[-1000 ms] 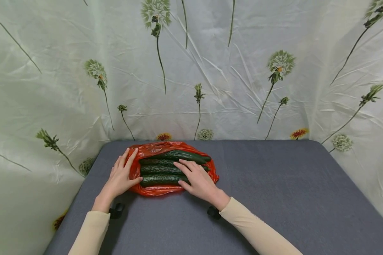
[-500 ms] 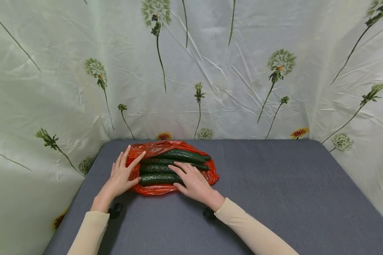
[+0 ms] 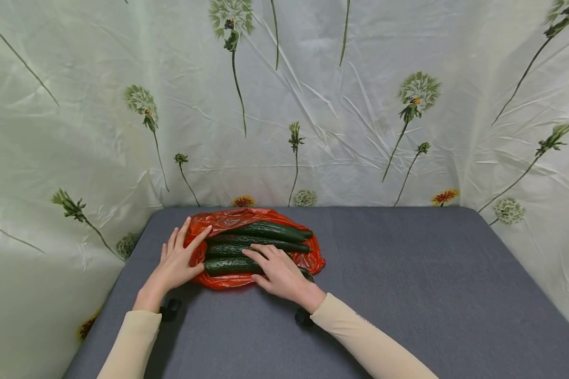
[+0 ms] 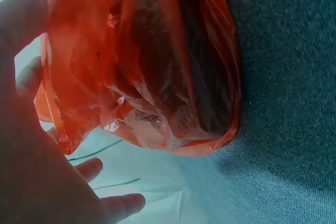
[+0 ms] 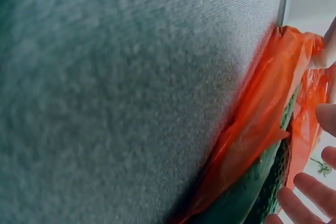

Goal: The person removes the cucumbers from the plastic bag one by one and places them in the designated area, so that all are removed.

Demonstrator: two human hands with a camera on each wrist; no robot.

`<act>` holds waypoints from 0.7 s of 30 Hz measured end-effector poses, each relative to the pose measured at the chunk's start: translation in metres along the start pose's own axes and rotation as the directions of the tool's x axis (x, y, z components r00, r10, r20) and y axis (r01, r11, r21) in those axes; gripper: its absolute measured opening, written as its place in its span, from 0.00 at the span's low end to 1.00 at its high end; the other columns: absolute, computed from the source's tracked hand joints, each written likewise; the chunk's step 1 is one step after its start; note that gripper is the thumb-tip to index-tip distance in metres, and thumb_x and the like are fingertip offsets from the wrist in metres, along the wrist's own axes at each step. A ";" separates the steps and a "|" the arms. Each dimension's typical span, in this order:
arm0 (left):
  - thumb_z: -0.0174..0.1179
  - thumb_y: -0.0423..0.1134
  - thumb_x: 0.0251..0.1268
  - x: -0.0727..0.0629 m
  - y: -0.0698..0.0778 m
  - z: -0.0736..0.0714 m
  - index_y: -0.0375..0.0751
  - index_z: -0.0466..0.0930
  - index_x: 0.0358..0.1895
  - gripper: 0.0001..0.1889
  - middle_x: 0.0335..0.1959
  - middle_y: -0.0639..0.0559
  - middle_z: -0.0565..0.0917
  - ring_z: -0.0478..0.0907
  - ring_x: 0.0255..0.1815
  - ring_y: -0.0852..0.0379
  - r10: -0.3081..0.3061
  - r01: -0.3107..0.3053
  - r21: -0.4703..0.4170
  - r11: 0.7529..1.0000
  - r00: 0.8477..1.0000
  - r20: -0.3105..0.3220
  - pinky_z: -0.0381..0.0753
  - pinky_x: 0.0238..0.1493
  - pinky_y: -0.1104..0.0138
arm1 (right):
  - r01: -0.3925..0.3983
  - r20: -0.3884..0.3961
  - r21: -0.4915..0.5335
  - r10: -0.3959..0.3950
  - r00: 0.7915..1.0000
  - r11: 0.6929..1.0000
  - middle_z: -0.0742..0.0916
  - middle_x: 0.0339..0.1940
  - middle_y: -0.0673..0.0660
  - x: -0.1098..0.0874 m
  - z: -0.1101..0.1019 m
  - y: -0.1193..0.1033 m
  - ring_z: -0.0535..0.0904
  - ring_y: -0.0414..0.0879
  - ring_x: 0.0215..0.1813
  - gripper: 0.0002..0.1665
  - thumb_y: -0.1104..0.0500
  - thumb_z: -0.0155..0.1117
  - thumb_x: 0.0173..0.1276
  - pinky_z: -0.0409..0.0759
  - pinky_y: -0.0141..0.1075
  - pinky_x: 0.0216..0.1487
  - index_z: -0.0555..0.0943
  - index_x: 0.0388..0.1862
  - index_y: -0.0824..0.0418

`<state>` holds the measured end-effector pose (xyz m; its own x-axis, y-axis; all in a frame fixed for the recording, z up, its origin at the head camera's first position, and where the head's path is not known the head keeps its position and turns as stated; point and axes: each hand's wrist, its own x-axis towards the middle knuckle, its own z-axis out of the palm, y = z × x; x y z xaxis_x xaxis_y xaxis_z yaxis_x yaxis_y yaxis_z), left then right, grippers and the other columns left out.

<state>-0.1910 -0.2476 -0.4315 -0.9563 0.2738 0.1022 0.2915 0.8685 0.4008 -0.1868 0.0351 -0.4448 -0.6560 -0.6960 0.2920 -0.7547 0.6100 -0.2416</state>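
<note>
A red plastic bag (image 3: 227, 284) lies on its side with its mouth spread, showing several long dark green cucumbers (image 3: 267, 230) in a row. My left hand (image 3: 173, 266) is at the bag's left end, thumb and index finger at the rim and fingers spread. In the left wrist view the thin red film (image 4: 79, 51) covers part of the thumb and index finger. Over the right half of the cucumbers reaches my right hand (image 3: 282, 273), its fingers loosely bent and apart. Its thumb is right at the front cucumber (image 3: 229, 266), whose right end shows below the wrist.
The bag lies near the back left of a grey cloth-covered table (image 3: 417, 284). Behind and beside the table hangs a pale sheet (image 3: 351, 126) printed with dandelions. A small black device (image 3: 304, 317) is strapped under the right wrist.
My right hand has slid left along the cucumbers, uncovering their right ends. The left hand has shifted slightly left, its index finger held farther from the others. The bag stays in place.
</note>
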 end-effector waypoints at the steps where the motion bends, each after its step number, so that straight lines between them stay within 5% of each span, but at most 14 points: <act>1: 0.62 0.37 0.55 0.000 -0.001 0.000 0.59 0.47 0.77 0.47 0.77 0.45 0.28 0.31 0.72 0.27 0.000 0.000 -0.001 1.000 1.000 0.002 0.38 0.56 0.27 | -0.001 0.003 0.002 0.001 1.000 1.000 0.70 0.69 0.58 0.000 0.001 0.000 0.67 0.51 0.66 0.35 0.52 0.61 0.68 0.69 0.45 0.60 0.65 0.73 0.54; 21: 0.62 0.37 0.55 0.001 -0.008 -0.003 0.55 0.44 0.78 0.48 0.76 0.38 0.38 0.38 0.68 0.20 0.020 -0.017 -0.053 0.998 0.998 0.061 0.42 0.54 0.26 | -0.002 0.014 0.018 0.002 1.000 1.000 0.75 0.63 0.55 0.007 0.011 0.000 0.70 0.49 0.62 0.30 0.55 0.59 0.70 0.70 0.43 0.59 0.69 0.70 0.54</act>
<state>-0.1946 -0.2560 -0.4317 -0.9472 0.3161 0.0549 0.3063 0.8404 0.4471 -0.1917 0.0258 -0.4533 -0.6576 -0.7000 0.2785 -0.7533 0.6046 -0.2589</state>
